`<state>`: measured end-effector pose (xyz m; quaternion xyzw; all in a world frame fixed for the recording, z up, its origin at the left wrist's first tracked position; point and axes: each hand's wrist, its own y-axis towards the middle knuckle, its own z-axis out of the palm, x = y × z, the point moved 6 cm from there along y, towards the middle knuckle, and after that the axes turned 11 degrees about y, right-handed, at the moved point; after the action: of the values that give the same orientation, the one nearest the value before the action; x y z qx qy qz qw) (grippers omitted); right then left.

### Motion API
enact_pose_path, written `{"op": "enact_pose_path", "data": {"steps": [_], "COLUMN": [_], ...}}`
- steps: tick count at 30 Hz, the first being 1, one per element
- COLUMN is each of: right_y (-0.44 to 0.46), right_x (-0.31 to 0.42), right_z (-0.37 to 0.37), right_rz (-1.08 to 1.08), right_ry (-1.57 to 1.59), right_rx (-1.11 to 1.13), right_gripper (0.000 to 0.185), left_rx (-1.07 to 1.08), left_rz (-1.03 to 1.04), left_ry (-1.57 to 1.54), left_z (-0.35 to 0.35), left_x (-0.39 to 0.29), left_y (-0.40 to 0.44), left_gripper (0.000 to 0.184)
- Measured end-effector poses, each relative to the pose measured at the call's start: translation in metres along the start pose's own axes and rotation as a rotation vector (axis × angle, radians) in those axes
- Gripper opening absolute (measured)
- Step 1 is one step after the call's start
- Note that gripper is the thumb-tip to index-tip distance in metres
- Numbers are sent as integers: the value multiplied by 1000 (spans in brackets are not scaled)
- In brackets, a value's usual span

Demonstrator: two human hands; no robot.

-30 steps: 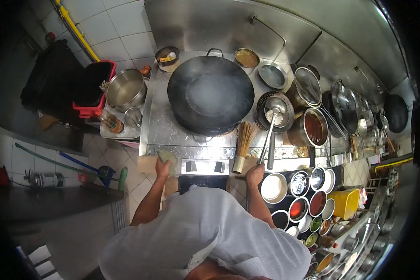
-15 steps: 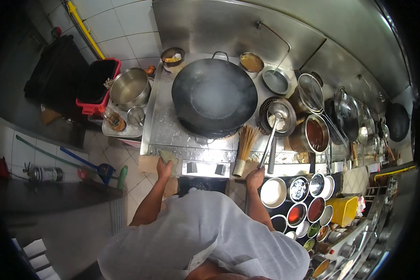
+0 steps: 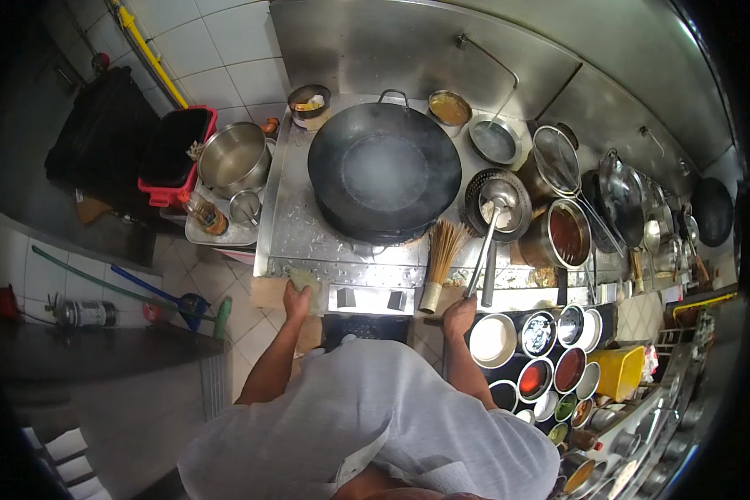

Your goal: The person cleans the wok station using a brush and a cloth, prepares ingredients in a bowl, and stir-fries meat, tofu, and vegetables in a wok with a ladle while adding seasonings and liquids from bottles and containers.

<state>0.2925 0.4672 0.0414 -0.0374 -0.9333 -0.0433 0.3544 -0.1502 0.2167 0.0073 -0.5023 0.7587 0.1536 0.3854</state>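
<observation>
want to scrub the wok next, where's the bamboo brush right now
In the head view, the bamboo brush lies at the stove's front edge, just left of the right hand, below the wok.

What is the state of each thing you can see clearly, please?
Wok: open side up, faintly steaming
Ladle: in right hand, bowl over strainer
Cloth: bunched in left hand
Bamboo brush: not held
Sauce pot: uncovered, red-brown sauce inside
Large steel pot: uncovered
</observation>
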Motion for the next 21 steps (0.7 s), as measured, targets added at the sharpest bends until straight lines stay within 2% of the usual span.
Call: {"op": "enact_pose_path", "data": {"steps": [17,21], "right_y": [-2,0], "right_x": [2,5], "right_z": [-3,-4], "right_rz": [-13,25], "right_ry": [4,18], "right_rx": [-76,-15], "right_gripper": [38,38], "left_rx": [21,13], "left_rz": [14,-3], "left_ry": [48,70], "left_z": [-5,-5], "left_x": [-11,-10], "left_y": [-1,-1], "left_gripper": [45,48]}}
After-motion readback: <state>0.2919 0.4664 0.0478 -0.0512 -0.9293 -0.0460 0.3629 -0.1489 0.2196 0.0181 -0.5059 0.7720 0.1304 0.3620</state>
